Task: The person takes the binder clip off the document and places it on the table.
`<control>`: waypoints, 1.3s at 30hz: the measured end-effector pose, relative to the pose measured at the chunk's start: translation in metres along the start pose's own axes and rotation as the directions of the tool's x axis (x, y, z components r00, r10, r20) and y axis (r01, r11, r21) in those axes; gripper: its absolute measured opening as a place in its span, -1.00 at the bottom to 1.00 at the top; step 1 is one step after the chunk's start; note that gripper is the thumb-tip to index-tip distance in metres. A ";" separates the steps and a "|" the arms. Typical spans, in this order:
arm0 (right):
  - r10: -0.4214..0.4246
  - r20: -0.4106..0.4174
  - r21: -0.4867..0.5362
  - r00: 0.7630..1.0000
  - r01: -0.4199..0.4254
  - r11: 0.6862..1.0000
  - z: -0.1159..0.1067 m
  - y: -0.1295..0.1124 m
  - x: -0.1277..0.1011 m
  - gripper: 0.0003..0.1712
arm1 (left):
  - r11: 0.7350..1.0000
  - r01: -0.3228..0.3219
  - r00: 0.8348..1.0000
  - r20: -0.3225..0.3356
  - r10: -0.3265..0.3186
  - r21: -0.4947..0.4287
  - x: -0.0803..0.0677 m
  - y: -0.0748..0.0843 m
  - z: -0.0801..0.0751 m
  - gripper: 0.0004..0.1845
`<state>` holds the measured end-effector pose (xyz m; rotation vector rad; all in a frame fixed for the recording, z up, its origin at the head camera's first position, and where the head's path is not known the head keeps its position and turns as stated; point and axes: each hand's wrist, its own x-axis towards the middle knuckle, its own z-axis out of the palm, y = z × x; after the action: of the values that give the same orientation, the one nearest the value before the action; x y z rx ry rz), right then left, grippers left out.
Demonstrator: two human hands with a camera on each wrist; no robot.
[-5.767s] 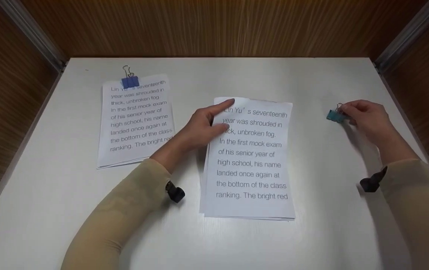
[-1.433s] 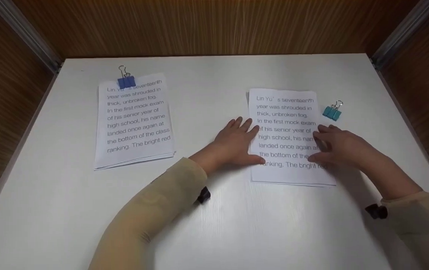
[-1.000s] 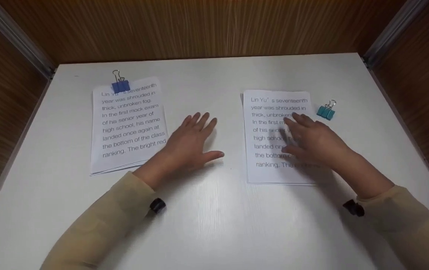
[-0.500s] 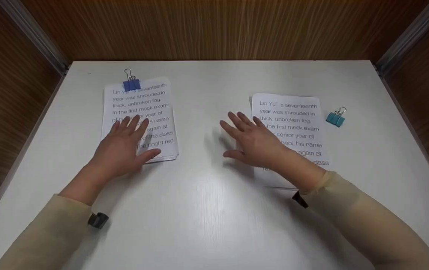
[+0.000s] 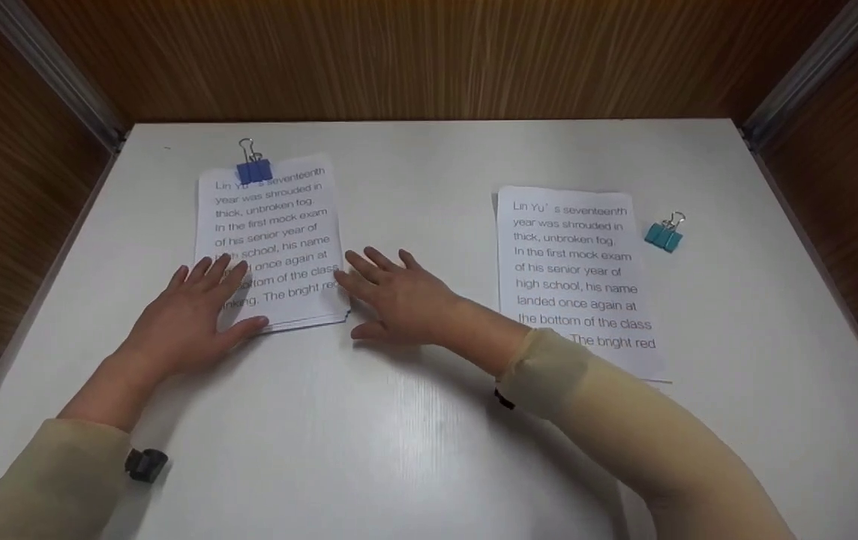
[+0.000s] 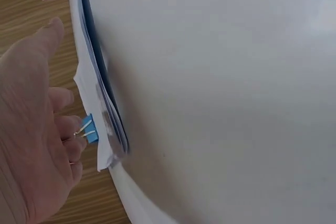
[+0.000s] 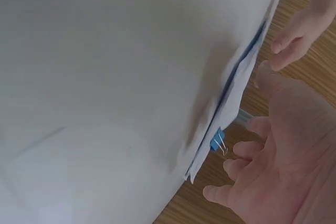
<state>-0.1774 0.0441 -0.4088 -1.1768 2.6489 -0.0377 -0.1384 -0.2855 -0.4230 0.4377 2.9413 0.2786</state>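
The clipped stack [image 5: 270, 244] lies toward the surface's [image 5: 429, 450] far left corner, a blue clip [image 5: 253, 169] on its far edge. The left hand [image 5: 189, 315] rests flat on its near left corner, fingers spread — gripping nothing. The right hand [image 5: 399, 296] lies open at its near right corner, fingertips touching the edge. A loose stack [image 5: 579, 277] lies toward the right edge, a teal clip [image 5: 663, 234] just beside it.

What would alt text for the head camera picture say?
Two open hands, left hand and right hand, lie at the lower corners of a clipped paper stack on a white table. To the right lie a loose paper stack and a teal binder clip.
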 end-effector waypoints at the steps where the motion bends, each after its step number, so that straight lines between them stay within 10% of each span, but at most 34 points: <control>1: -0.011 0.012 -0.006 1.000 0.011 1.000 0.002 -0.003 0.003 0.01 | 1.000 0.001 1.000 0.002 -0.001 -0.003 -0.001 -0.002 0.000 0.08; 15: -0.035 0.142 -0.045 0.989 0.042 0.998 0.008 -0.012 0.013 -0.07 | 1.000 0.011 0.993 0.120 -0.010 -0.012 -0.010 -0.020 0.004 0.04; 27: -0.023 0.146 0.050 0.989 0.016 0.999 0.008 0.002 -0.007 -0.13 | 0.999 -0.036 0.993 0.116 0.036 -0.002 -0.006 0.002 0.005 0.02; 39: -0.024 0.121 0.101 0.992 0.012 0.995 0.004 0.000 -0.007 -0.16 | 0.991 -0.133 0.986 0.101 0.130 0.022 -0.003 -0.010 0.002 -0.01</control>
<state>-0.1721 0.0498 -0.4112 -1.1330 2.5000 -0.0966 -0.1378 -0.2960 -0.4270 0.6318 2.8277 0.2239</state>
